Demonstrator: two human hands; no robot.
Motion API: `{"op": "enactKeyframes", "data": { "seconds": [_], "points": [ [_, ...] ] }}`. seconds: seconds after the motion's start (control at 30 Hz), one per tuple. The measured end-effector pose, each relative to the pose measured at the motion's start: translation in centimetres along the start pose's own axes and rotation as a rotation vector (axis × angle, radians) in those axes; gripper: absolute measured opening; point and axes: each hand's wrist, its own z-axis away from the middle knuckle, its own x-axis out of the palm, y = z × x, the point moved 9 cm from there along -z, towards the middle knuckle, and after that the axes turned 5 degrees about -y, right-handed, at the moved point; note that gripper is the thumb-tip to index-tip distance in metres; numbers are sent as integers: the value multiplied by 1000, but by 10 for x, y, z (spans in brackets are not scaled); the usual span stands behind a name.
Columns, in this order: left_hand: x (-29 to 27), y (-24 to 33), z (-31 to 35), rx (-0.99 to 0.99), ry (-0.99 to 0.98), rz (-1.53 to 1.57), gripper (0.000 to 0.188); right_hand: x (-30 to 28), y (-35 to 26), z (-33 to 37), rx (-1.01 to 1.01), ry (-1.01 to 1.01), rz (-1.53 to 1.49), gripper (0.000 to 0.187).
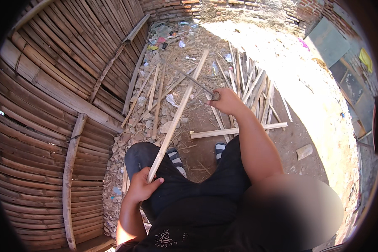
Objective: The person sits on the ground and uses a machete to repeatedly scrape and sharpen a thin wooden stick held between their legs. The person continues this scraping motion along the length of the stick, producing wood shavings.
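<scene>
Black shirt (197, 216) nearest, pale strip (173, 127) slanting away

Left hand (143, 187) wraps the strip's lower end over the left thigh (172, 178). Right hand (227, 101) curls around a thin tool (203, 87), which crosses the strip; whether they touch, I cannot tell. Loose sticks (260, 86) lie right, bamboo wall (42, 126) left.

Two hands are showing: one left hand (143, 185) and one right hand (226, 101). One held strip (178, 113) and one thin metal tool (205, 87) are extending from them. Two striped shoes (176, 159) are resting near. One crosswise strip (239, 130) and one short stub (304, 152) are lying right; piled strips (259, 90) are overlapping too much for counting.
</scene>
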Motion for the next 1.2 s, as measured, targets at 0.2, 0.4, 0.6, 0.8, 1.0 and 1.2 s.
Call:
{"op": "enactKeyframes", "data": {
  "seconds": [0.2,0.4,0.6,0.8,1.0,1.2],
  "points": [
    [1,-6,0,-21,11,75,28,30,-46,19,-155,-312,60,48],
    [0,-11,0,-15,27,52,29,84,-116,60,-420,-609,189,43],
    [0,-9,0,15,-9,35,29,50,-64,28,-300,-426,169,45],
    [1,-3,-1,15,-14,22,29,-3,0,3,39,-62,-33,58],
    [0,-13,-1,-7,9,78,28,53,-68,29,-304,-379,92,48],
    [-1,-8,1,-6,12,23,28,80,-109,55,-460,-547,144,41]
  ]
}}
